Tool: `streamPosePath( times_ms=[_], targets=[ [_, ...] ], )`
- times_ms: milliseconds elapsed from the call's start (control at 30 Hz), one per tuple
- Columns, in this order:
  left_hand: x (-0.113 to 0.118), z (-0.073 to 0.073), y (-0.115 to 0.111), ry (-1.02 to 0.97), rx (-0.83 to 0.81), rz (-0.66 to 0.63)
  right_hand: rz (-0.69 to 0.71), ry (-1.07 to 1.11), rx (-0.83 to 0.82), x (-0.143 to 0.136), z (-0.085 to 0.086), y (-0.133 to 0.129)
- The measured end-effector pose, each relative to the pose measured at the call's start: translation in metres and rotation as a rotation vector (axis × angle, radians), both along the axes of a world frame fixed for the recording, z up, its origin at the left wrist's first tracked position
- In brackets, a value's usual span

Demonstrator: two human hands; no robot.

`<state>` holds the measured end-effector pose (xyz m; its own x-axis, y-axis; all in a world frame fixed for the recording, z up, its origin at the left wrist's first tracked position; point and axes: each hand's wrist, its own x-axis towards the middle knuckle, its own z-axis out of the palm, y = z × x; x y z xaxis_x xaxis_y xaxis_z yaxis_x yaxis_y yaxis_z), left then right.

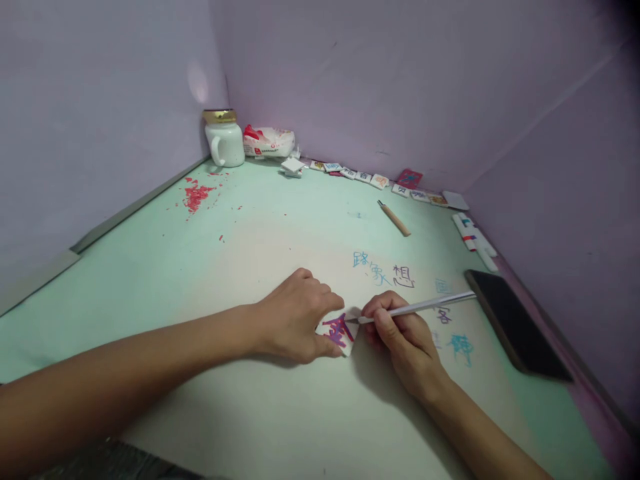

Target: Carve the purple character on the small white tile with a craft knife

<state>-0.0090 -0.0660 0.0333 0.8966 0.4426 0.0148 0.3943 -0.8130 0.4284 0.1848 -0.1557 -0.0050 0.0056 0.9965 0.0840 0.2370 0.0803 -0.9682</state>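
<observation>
Between thumb and fingers, my left hand (303,320) grips a small white square tile (345,341) against the table. Purple and red strokes cover the tile's face. My right hand (403,337) is closed round a slim silver-white pen-like tool (430,304). The tool's dark, pointed tip rests on or just over the tile's upper right part; actual contact cannot be made out. The tool's rear end points right, towards a black phone.
On the pale green table (280,233) lie a wooden-handled carving tool (394,219), a black phone (517,323), red shavings (197,195) and a row of marked tiles (380,181) along the wall. A white lidded mug (226,141) and a packet (270,142) stand at the back left.
</observation>
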Motion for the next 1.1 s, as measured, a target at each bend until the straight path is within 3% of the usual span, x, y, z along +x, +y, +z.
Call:
streamPosePath(
  times_ms=[400,1100],
  targets=[
    [0.0018,0.0027,0.0005,0.010,-0.017,0.018,0.019,-0.178,0.133,-0.0050,0.0050,-0.0001],
    [0.0018,0.0035,0.0011,0.020,-0.024,0.020,0.002,-0.233,0.143,-0.0062,0.0056,0.0006]
  ],
)
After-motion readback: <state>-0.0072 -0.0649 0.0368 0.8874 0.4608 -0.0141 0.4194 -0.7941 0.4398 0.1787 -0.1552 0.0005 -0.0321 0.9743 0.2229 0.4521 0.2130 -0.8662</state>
